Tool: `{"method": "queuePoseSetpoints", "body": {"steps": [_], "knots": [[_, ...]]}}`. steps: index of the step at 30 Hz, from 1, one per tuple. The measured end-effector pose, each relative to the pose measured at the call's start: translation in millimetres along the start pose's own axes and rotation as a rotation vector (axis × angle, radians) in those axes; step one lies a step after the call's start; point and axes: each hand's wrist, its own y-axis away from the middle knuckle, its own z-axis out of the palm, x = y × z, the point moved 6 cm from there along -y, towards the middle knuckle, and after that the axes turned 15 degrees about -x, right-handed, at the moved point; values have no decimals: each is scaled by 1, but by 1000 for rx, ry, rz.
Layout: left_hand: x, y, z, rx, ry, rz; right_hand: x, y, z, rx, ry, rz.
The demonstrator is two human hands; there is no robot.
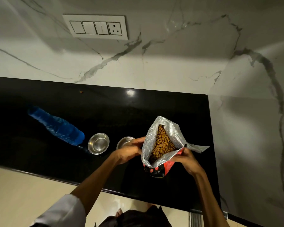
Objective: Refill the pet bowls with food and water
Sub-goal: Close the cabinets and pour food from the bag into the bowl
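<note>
Both hands are holding the food bag [161, 145] open on the black counter [105, 112]: the left hand [129, 150] is gripping its left edge, the right hand [186, 157] is pinching the right edge. Two steel bowls, one [98, 143] clear and one [124, 141] partly behind the left hand, are sitting empty just left of it, beside the blue water bottle [56, 126]. Next, probably, comes tipping kibble into the nearer bowl without spilling.

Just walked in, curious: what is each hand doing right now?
Left hand: fingers grip the left edge of the open foil-lined kibble bag.
Right hand: fingers pinch the bag's right edge.
</note>
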Motion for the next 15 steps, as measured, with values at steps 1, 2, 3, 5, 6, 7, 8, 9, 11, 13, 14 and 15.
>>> {"method": "queuePoseSetpoints", "body": {"steps": [1,2,3,5,6,7,8,9,11,13,14,15], "knots": [[3,-1,1,-18,6,-7,-3,-1,1,-13,-20,-11],[6,-2,2,-39,9,-8,-5,-1,3,-25,-38,-20],[8,-4,3,-54,11,-9,-5,-3,3,-37,-51,-19],[11,-8,6,-73,34,-18,-2,-6,1,-38,-70,5],[11,-11,7,-82,56,-20,1,-9,-1,-27,-75,23],[10,-14,8,-90,88,-16,4,-11,-2,-16,-77,41],[7,-16,11,-96,127,-8,8,-12,-4,6,-69,69],[4,-19,13,-98,168,4,9,-13,-5,33,-64,90],[-5,-26,16,-64,260,34,10,-12,-5,59,-72,112],[-16,-31,18,7,359,53,8,-12,-2,60,-68,117],[-18,-32,20,48,395,68,7,-13,-1,60,-66,116],[-17,-31,23,83,423,89,9,-14,0,65,-69,118]]}}
